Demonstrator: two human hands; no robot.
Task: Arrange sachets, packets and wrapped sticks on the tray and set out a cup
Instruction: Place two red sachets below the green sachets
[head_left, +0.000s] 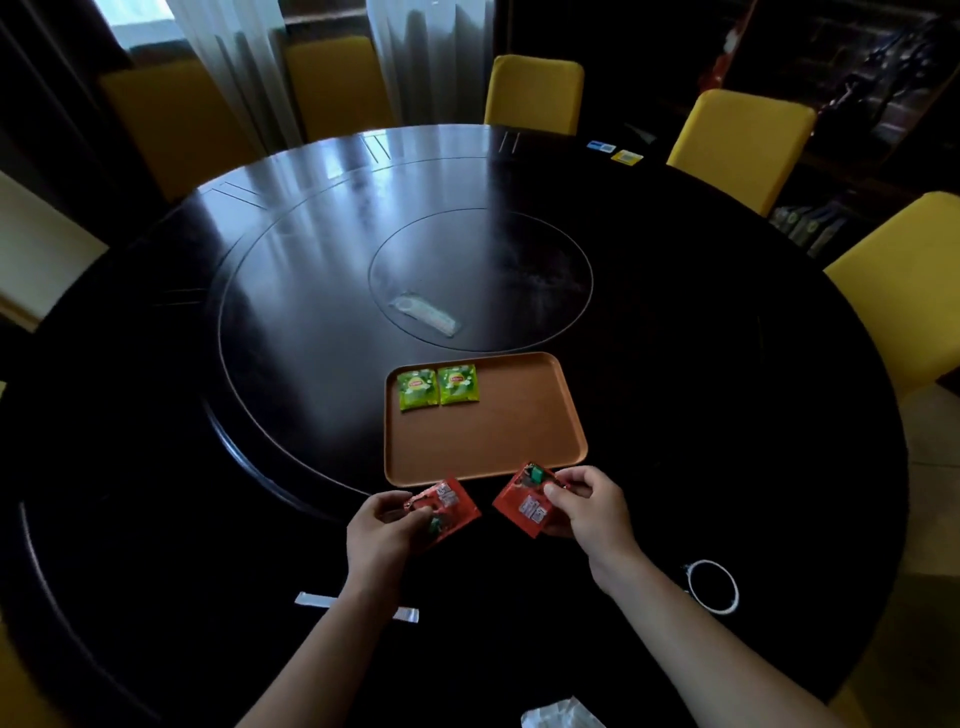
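Note:
An orange-brown tray lies on the dark round table, with two green tea sachets side by side in its far left corner. Just below the tray's near edge, my left hand holds a red packet and my right hand holds another red packet. A clear wrapped stick lies on the table under my left forearm. A dark cup with a white rim stands to the right of my right wrist.
A clear plastic wrapper lies on the inner turntable beyond the tray. Crumpled white wrapping sits at the near table edge. Yellow chairs ring the table. Small cards lie at the far right.

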